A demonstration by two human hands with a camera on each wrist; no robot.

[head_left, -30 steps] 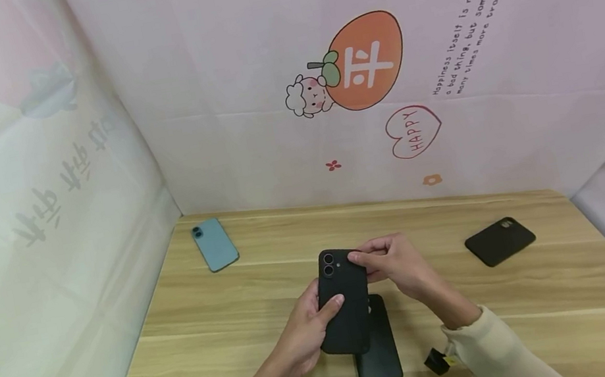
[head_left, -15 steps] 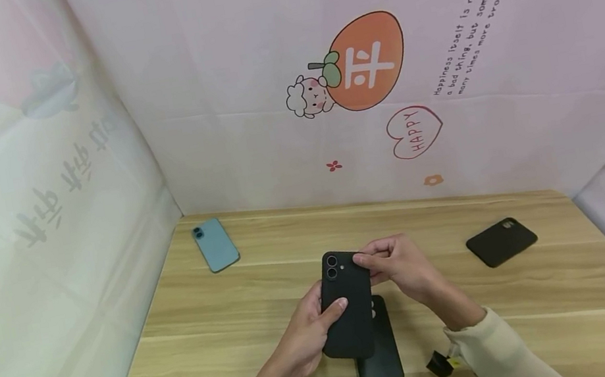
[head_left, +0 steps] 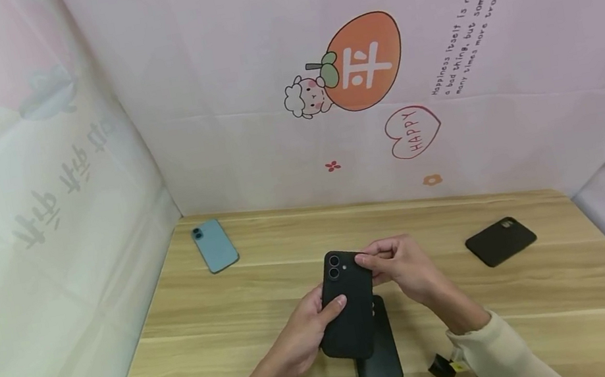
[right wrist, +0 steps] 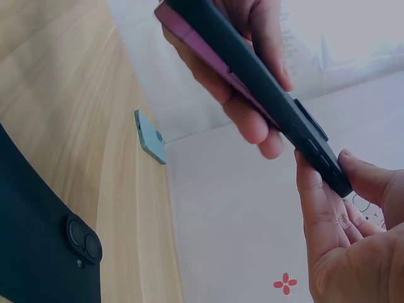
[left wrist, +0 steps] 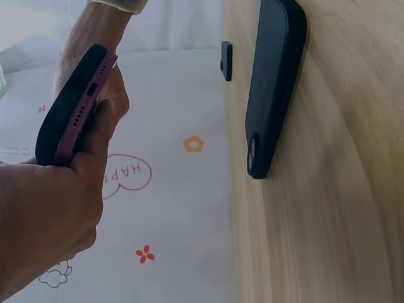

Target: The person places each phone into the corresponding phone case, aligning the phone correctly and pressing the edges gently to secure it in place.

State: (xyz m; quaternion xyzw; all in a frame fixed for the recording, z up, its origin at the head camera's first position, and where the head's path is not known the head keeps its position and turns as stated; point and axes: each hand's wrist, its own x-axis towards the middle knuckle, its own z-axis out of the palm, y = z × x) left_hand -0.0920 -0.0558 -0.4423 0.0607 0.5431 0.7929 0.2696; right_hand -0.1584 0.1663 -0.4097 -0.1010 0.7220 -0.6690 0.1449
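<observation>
A smartphone in a black phone case is held up above the table, camera side toward me. My left hand grips it by its left edge, thumb across the back. With thumb and fingers, my right hand pinches the upper right corner. The right wrist view shows the phone's pink side standing out of the case toward the lower end, while the camera end sits inside the case. Under the held phone, another black phone lies on the table, partly covered in the head view.
A light blue phone lies at the back left of the wooden table. At the right lies a black phone case with a camera cutout. White printed cloth walls off the back and both sides.
The held phone and both hands have shifted slightly to the right. My grip on the phone stays much the same, and the things on the table have not moved.
</observation>
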